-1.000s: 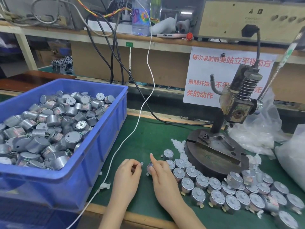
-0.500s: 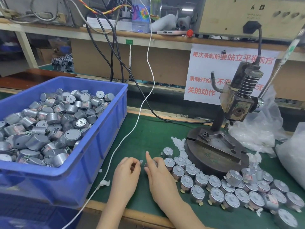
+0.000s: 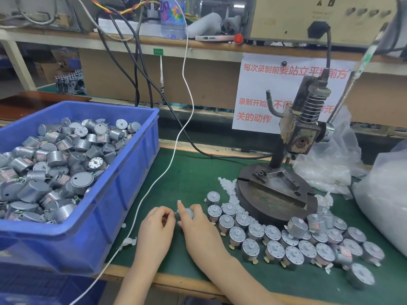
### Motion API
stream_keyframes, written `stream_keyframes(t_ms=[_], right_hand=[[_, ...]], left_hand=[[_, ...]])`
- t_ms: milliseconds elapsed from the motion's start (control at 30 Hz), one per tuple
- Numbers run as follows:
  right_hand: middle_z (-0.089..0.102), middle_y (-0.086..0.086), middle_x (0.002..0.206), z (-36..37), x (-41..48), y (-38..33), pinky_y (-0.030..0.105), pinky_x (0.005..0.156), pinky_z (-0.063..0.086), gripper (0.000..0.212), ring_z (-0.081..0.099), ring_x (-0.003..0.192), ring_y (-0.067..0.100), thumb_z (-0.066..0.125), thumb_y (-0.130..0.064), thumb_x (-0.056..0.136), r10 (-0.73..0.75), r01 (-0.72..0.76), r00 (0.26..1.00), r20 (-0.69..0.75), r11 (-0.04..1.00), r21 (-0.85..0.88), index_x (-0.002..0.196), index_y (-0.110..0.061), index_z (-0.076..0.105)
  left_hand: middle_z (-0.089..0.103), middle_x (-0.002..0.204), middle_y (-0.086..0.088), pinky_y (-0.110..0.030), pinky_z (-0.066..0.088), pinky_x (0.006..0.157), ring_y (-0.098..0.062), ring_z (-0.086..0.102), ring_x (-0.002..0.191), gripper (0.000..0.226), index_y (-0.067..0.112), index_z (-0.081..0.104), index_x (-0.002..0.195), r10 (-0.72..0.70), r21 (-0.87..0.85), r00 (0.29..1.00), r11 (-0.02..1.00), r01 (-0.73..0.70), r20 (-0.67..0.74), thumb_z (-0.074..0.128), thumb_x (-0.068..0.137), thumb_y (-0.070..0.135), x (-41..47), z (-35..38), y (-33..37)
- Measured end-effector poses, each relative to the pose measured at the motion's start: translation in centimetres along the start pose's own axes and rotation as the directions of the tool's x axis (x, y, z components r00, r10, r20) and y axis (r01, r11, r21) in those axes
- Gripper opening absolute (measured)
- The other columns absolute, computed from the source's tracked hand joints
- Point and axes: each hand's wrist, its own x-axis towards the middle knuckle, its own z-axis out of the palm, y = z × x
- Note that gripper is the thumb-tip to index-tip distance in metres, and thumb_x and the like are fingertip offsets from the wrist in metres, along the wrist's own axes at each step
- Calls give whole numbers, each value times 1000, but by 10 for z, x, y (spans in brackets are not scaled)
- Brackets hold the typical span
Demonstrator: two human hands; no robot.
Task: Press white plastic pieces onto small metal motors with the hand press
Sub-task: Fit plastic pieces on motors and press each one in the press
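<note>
1. The blue bin, heaped with bare motors, sits just left of my left hand.
2. The hand press stands beyond the grip and off to its right. Its ram is raised and nothing sits on the round base. The lever slants up farther right.
3. Clear bags lie well right of the grip, past the press.
4. A row of motors starts just right of my right hand and curves along the front of the base, shafts up. I cannot tell whether their pale hubs are pressed home.
5. My right hand grips one motor. My left hand is curled, its fingertips drawn together right at that motor. I cannot tell whether they pinch a white piece, as anything there is too small to make out.
6. The held motor lies on its side in my right fingers, just above the mat, one end toward the left hand.
7. Loose white pieces are strewn just beyond and right of the grip, against the base.
8. I judge this step to be seating a piece on the shaft by hand, before any pressing.
9. The next move calls for carrying the motor up and right to the base, standing it shaft-up under the ram, then freeing my right hand for the lever. The piece must not tip off on the way.
</note>
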Motion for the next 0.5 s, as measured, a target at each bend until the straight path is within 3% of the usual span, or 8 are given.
stream_keyframes(t_ms=[167, 367, 433, 500], right_hand=[[36, 10, 126, -8, 2, 4, 36, 78, 41, 49, 52, 102, 30, 27, -32, 102, 28, -29, 999, 21, 999, 24, 149, -23, 15], [44, 12, 118, -27, -1, 4, 33, 73, 38, 53, 51, 104, 30, 37, -38, 99, 63, -64, 997, 54, 998, 12, 148, -27, 18], [46, 13, 116, -37, -5, 2, 35, 75, 39, 42, 50, 106, 32, 43, -34, 98, 53, -53, 997, 58, 999, 5, 135, -16, 37], [49, 15, 116, -46, -7, -1, 35, 71, 35, 32, 50, 107, 32, 48, -30, 96, 42, -40, 996, 75, 999, -23, 119, -9, 42]], left_hand=[[61, 79, 1, -8, 37, 63, -3, 55, 74, 15, 12, 62, 76, -7, -10, 1000, 1000, 7, -5, 56, 88, 5, 2, -1, -1], [63, 79, 0, -8, 38, 64, -3, 56, 75, 14, 9, 64, 75, -39, -38, 999, 999, 38, -8, 57, 87, 5, 2, -1, 0], [64, 78, -1, -16, 39, 63, -8, 57, 75, 14, 10, 64, 75, -77, -54, 997, 996, 76, -21, 57, 87, 8, 4, 1, 2], [64, 77, -3, -23, 39, 63, -15, 57, 75, 15, 10, 64, 74, -124, -30, 992, 992, 123, -21, 56, 87, 10, 9, 3, 5]])
